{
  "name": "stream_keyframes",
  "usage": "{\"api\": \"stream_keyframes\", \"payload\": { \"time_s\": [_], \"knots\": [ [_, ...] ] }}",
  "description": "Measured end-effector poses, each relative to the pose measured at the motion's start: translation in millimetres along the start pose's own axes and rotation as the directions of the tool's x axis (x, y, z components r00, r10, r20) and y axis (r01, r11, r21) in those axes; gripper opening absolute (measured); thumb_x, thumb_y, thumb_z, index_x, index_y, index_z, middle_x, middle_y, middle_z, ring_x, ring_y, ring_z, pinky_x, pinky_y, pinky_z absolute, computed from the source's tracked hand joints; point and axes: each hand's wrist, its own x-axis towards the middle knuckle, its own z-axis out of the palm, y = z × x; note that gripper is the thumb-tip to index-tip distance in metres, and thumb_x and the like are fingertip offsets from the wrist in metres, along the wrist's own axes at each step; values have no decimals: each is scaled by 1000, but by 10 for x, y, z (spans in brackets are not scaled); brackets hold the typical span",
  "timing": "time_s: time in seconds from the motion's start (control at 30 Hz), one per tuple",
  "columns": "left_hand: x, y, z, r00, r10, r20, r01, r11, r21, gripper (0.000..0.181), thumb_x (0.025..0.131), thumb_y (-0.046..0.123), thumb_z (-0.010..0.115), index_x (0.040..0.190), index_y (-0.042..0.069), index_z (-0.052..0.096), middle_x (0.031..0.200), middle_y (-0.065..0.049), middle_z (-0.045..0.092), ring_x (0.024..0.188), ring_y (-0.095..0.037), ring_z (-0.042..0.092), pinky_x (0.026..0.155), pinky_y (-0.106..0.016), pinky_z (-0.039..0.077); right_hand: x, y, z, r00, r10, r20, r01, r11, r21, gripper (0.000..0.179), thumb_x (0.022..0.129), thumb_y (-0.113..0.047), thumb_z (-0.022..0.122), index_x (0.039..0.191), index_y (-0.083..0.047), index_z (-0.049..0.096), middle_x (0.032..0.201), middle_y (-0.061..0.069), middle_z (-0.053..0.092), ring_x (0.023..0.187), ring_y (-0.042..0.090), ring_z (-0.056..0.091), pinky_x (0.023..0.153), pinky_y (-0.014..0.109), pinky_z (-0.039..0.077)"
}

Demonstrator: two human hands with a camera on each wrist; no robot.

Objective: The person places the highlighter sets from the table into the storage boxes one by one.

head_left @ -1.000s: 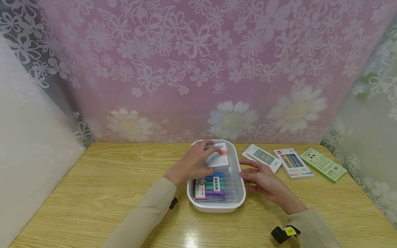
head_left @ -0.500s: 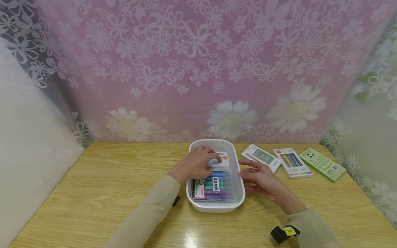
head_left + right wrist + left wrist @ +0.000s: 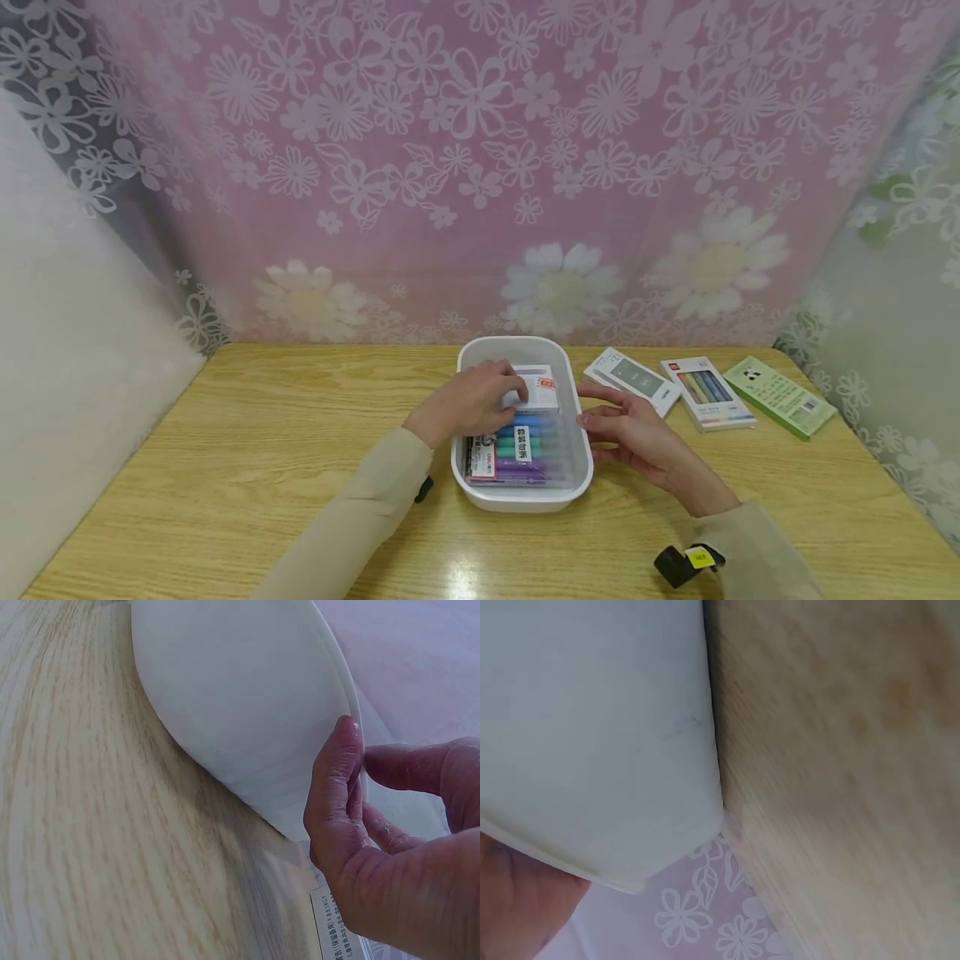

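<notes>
A white plastic storage bin (image 3: 517,504) with rounded corners stands on the table. Inside, a clear pack of pens (image 3: 525,458) in blue, green and purple lies in the near half. Behind it a white box (image 3: 538,385) with a red-printed label lies flat. My left hand (image 3: 468,400) reaches over the bin's left rim, its bent fingers resting at the box's left part; the left wrist view shows mostly the bin's outer wall (image 3: 592,727). My right hand (image 3: 637,437) pinches the bin's right rim between thumb and fingers (image 3: 330,780).
Right of the bin lie a white box with a grey panel (image 3: 637,379), a white box of coloured pens (image 3: 708,392) and a green box with a panda picture (image 3: 780,396). A pink flowered curtain (image 3: 420,208) hangs behind the wooden table (image 3: 262,433).
The white box has gone from tilted in my left hand to flat behind the pens. My left fingers have drawn back leftward over it. My right hand has stayed at the rim.
</notes>
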Motion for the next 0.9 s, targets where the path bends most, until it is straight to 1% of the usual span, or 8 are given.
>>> {"api": "stream_keyframes", "payload": {
  "time_s": [0.1,0.2,0.3,0.4,0.53,0.63,0.77,0.9],
  "knots": [
    [-71,12,8,998,-8,-58,5,999,-50,22,101,25,62,121,23,71,124,-1,65,106,-17,60,93,-35,53,3,1,7,1000,-1,2,1,1000,-3,68,101,-15,63,160,-5,29,107,1,72,96,15,74,75,29,62],
    [-181,26,-9,982,-50,-184,31,994,-102,24,98,21,65,121,17,71,124,-4,66,108,-20,62,92,-38,54,6,0,16,1000,-1,3,1,1000,-9,68,101,-15,63,160,-5,29,108,1,72,96,15,74,75,29,62],
    [-311,26,-43,941,-157,-299,116,982,-152,31,95,18,68,126,14,69,126,-7,65,109,-26,63,86,-43,56,9,-4,21,1000,0,-1,0,1000,-10,68,101,-15,63,159,-5,29,107,1,73,95,15,73,75,29,62],
    [-432,1,-75,893,-317,-321,238,935,-263,42,94,19,69,135,14,63,133,-10,61,115,-29,61,85,-46,56,10,-10,20,1000,-3,-5,3,1000,-12,68,101,-14,63,159,-4,29,106,0,73,96,15,74,75,29,62],
    [-583,-45,-91,843,-492,-218,338,800,-496,56,92,18,69,145,12,54,136,-12,58,119,-29,59,93,-47,55,5,-17,15,1000,-6,-8,6,1000,-14,68,101,-14,63,159,-3,28,105,0,73,96,15,74,76,30,62],
    [-677,-72,-73,825,-551,-126,354,678,-644,60,91,17,71,148,9,51,132,-13,61,116,-28,62,96,-45,55,-5,-19,13,1000,-5,-9,5,1000,-16,69,101,-15,63,159,-4,28,105,0,73,96,14,74,75,29,62],
    [-768,-87,-33,827,-562,-8,336,505,-795,60,93,15,70,148,5,49,130,-17,62,115,-30,65,90,-42,60,-15,-17,10,1000,-5,-13,4,1000,-15,69,101,-15,64,159,-4,29,105,0,73,95,15,74,74,29,62],
    [-818,-96,5,848,-525,78,287,330,-899,58,95,10,64,150,0,46,132,-24,57,112,-30,65,88,-41,62,-13,-9,10,1000,-3,-14,3,1000,-9,69,101,-15,64,159,-4,29,105,0,73,95,14,74,74,29,62]
  ]
}}
